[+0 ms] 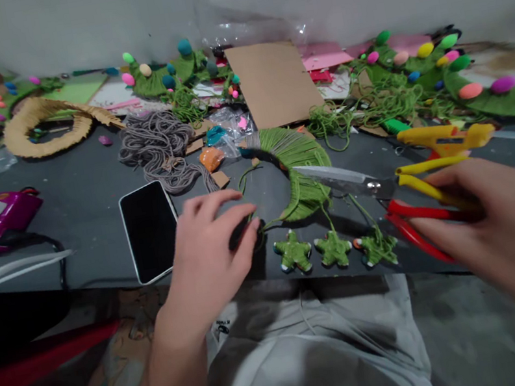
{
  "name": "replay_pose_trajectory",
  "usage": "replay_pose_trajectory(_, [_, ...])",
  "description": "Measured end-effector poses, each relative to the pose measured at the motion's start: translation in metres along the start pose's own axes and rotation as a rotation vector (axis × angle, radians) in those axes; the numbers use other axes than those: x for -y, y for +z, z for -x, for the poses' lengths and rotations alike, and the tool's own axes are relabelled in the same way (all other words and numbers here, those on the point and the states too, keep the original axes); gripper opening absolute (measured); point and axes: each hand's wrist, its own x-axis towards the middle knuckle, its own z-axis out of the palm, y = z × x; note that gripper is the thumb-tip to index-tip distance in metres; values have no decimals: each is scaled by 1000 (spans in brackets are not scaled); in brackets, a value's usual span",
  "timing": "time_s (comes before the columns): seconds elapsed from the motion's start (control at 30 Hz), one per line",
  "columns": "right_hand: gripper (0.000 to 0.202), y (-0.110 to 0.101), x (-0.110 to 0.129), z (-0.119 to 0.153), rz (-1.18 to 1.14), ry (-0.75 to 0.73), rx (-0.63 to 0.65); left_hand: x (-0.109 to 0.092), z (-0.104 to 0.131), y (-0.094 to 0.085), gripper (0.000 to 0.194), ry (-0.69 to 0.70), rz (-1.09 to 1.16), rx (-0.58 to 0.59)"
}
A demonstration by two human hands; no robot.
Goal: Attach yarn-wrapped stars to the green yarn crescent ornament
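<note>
My right hand [491, 206] grips a pair of scissors [333, 173] by their red and yellow handles, the blades pointing left over a crescent-shaped ring wrapped in green yarn [306, 158]. My left hand [213, 240] hovers just left of that ring, fingers loosely curled and thumb and forefinger apart. A strand of green yarn [272, 222] runs from the ring toward these fingertips; whether they touch it I cannot tell. Three yarn-wrapped stars, a left one [293, 251], a middle one [334, 248] and a right one [376, 248], lie along the table's front edge.
A phone [151, 230] lies beside my left hand. Behind are grey cord [155, 144], a cardboard sheet [273, 81] and tangled green yarn [390, 98]. A yellow glue gun [446, 138] rests past the scissors. At far left are a purple device [0, 223] and a tan ring [52, 145].
</note>
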Motion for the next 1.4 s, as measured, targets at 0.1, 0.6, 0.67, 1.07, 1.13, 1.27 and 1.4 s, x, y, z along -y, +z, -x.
replay_pose_trajectory(0.1, [54,-1,0,-11,81,79,10,-10,-12,7,24,56,23,207])
replay_pose_trajectory(0.6, [51,78,48,-247,-299,167,286,-21,-20,3,21,-135,292,360])
replay_pose_trajectory(0.67, [49,97,58,-265,-307,164,309,-22,-17,4,27,-151,407,350])
replay_pose_trajectory(1.07, [55,110,74,-254,-344,-105,167,-19,-18,14,23,-120,815,425])
replay_pose_trajectory(1.13, [58,93,68,-224,-391,-193,131,-19,-19,14,21,-89,816,412])
replay_pose_trajectory(1.27, [31,58,40,-140,-555,-337,44,-18,-19,17,17,-74,813,381])
replay_pose_trajectory(1.4, [25,33,1,-56,-593,-160,112,-12,-20,24,15,-132,868,384])
